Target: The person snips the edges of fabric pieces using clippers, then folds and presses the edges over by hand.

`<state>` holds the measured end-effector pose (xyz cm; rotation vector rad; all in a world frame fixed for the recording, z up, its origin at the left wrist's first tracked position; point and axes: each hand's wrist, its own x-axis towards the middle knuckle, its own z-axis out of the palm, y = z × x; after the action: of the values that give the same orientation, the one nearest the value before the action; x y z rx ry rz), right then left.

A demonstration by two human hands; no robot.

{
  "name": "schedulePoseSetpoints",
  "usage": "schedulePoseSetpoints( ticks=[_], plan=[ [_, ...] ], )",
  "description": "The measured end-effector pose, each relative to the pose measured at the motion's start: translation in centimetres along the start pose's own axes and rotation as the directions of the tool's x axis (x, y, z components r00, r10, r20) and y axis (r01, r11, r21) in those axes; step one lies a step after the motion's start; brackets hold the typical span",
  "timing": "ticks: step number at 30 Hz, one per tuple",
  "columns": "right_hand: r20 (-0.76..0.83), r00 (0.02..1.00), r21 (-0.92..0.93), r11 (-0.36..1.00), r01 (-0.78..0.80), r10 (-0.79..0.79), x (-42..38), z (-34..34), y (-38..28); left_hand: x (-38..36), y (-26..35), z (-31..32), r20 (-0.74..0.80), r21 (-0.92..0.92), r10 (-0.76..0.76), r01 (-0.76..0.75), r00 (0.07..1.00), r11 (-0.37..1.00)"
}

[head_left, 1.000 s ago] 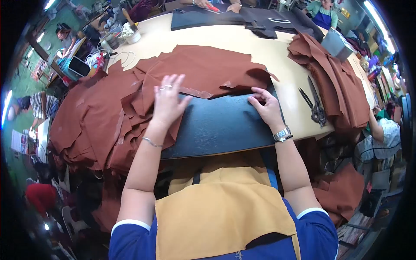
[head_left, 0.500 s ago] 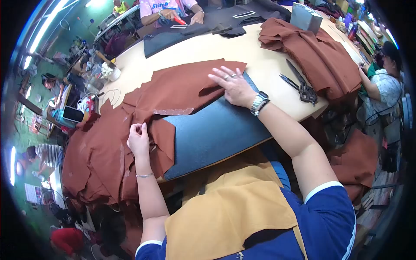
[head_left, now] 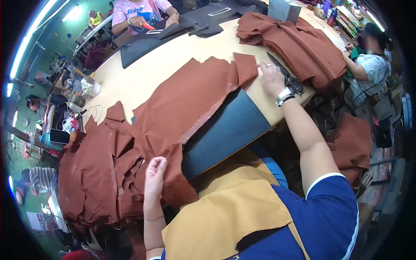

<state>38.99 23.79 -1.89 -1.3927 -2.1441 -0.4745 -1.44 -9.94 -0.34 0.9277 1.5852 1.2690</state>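
Brown sheet lies aslant over the dark board, covering its far and left parts; near-right part of the board bare. Sheet's far-right corner reaches past the board onto the pale table, raised and slightly blurred. Near-left end droops over the board's near edge.

Left hand: at the board's near-left end, fingers closed up small, apparently pinching the sheet's near edge. Right hand: off the board's far-right corner, fingertips at the sheet's raised corner; whether they hold it, cannot tell.

Change over the last half second: right hand has shifted from above the board to beyond it; left hand has come nearer the body. The board's near-left corner, bare then, is now under the sheet. Reads as the sheet being drawn out between the hands, spread longer across the board.

Around the board: heaped brown pieces to its left; shears beyond its right end, partly behind the right hand; folded brown stack farther off, past the shears.
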Motion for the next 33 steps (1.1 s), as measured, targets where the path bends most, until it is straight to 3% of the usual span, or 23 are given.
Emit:
schedulePoseSetpoints(
  ticks=[1, 2, 4, 7, 10, 11, 14, 16, 17, 18, 20, 21, 23, 26, 27, 29, 30, 31, 33],
  plan=[
    [0.019, 1.0, -0.077, 0.997, -0.013, 0.015, -0.7, -0.1, 1.8, -0.7, -0.2, 0.9, 0.024, -0.058, -0.091, 0.092, 0.996, 0.994],
    [0.328, 0.927, -0.062, 0.984, -0.169, 0.18, -1.4, -0.2, 3.5, -1.5, 0.4, 1.7, 0.051, -0.042, -0.031, 0.033, 0.998, 0.999],
    [0.317, 0.942, -0.025, 0.994, -0.108, 0.11, -1.8, -0.4, 5.1, -2.3, 1.5, 2.4, 0.1, 0.045, -0.061, 0.057, 0.993, 0.997],
    [0.264, 0.946, 0.003, 0.98, -0.197, 0.189, -1.6, -0.2, 4.9, -2.8, 1.7, 2.1, 0.166, 0.218, -0.152, 0.114, 0.974, 0.969],
    [-0.017, 0.958, 0.383, 0.887, -0.258, 0.286, -0.6, -1.3, 2.6, -4.2, 3.7, 3.8, 0.12, 0.066, -0.277, 0.271, 0.953, 0.96],
    [-0.06, 0.957, 0.44, 0.868, -0.229, 0.283, -0.2, -1.2, 1.3, -4.1, 2.5, 3.7, 0.113, 0.002, -0.238, 0.24, 0.965, 0.971],
    [0.07, 0.99, 0.725, 0.676, -0.132, 0.118, 0.1, -5.8, -7.9, -5.0, 2.5, 5.7, 0.108, -0.379, -0.191, 0.218, 0.976, 0.899],
    [0.266, 0.964, 0.735, 0.647, -0.206, 0.005, -0.4, -7.7, -13.9, -5.3, 1.9, 6.3, 0.218, -0.667, -0.208, 0.301, 0.953, 0.681],
    [0.231, 0.965, 0.739, 0.668, -0.089, -0.127, -0.9, -7.6, -16.1, -5.2, 0.5, 6.3, 0.26, -0.745, -0.222, 0.342, 0.94, 0.573],
    [0.193, 0.947, 0.737, 0.675, 0.032, -0.255, -1.2, -7.0, -17.8, -5.2, 0.3, 6.9, 0.226, -0.754, -0.244, 0.328, 0.943, 0.569],
    [0.196, 0.898, 0.692, 0.704, 0.158, -0.395, -1.3, -5.1, -20.2, -5.0, 0.8, 7.2, 0.397, -0.763, -0.27, 0.479, 0.877, 0.435],
    [0.199, 0.886, 0.642, 0.738, 0.205, -0.419, -1.2, -4.1, -21.2, -4.9, 0.8, 7.6, 0.376, -0.735, -0.27, 0.463, 0.886, 0.496],
    [0.192, 0.895, 0.584, 0.78, 0.225, -0.403, -0.8, -2.6, -22.1, -4.3, 1.1, 8.2, 0.33, -0.667, -0.269, 0.425, 0.905, 0.612],
    [0.192, 0.921, 0.512, 0.835, 0.2, -0.339, 0.3, -0.9, -22.1, -2.1, -0.2, 7.7, 0.32, -0.684, -0.295, 0.435, 0.9, 0.586],
    [0.177, 0.937, 0.502, 0.847, 0.178, -0.302, 0.7, 0.0, -21.7, -1.5, -0.3, 7.7, 0.29, -0.785, -0.283, 0.397, 0.914, 0.475],
    [0.195, 0.955, 0.456, 0.883, 0.111, -0.221, 1.6, 0.5, -20.8, -0.5, -1.8, 6.1, 0.339, -0.834, -0.197, 0.39, 0.92, 0.39],
    [0.174, 0.963, 0.515, 0.853, 0.09, -0.206, 1.6, 0.1, -20.3, -0.2, -1.5, 5.7, 0.36, -0.853, -0.15, 0.391, 0.921, 0.347],
    [0.154, 0.97, 0.572, 0.818, 0.069, -0.189, 1.2, -0.4, -19.8, -0.2, -1.3, 5.6, 0.283, -0.817, -0.233, 0.361, 0.93, 0.449],
    [0.155, 0.976, 0.688, 0.726, 0.006, -0.154, 0.2, -1.9, -19.8, -0.3, -0.6, 5.4, 0.308, -0.772, -0.228, 0.383, 0.924, 0.507]
  ],
)
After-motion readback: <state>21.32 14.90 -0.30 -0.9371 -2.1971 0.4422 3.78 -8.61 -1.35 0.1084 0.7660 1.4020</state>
